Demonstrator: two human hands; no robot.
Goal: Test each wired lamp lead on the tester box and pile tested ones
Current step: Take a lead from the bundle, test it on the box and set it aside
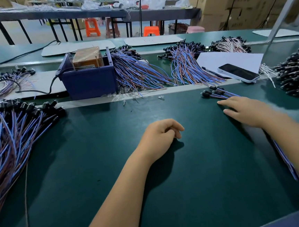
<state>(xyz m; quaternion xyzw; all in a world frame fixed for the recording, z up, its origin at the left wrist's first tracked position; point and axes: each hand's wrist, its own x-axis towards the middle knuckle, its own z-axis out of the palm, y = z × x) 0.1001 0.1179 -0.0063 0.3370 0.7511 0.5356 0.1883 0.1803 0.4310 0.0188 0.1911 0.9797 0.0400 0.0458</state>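
While the left hand is rested on the green table, loosely curled and empty, the right hand is laid flat, fingers straight, on a few leads right of the tester box.

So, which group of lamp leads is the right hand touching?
The small bunch of leads lying just beyond the right hand, in front of the phone. It holds only a few leads; the other piles are large and out of reach.

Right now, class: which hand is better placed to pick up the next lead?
Right. The right hand lies with straight fingers on the small bunch of leads; the left hand rests loosely curled mid-table, holding nothing.
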